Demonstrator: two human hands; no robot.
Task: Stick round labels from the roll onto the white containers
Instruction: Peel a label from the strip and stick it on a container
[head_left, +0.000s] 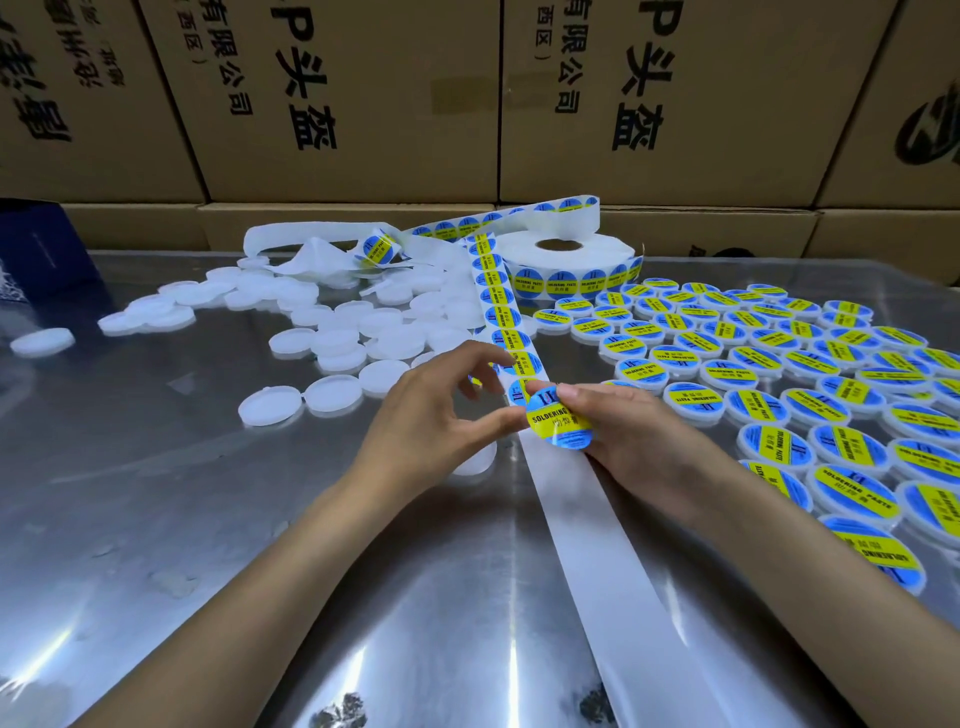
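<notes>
While left hand (441, 410) and right hand (618, 426) pinch round blue-yellow paper label (558, 418) over white backing strip (597, 519): centre, press flat on container.

Left hand (434, 410), right hand (631, 431) both pinching.

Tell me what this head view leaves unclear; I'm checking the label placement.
- Container under the held label: hidden by the label and both hands, left hand, right hand.
- Small print on labelled containers: too small to read.
- Backing strip: its end is cut off by the bottom edge.
</notes>
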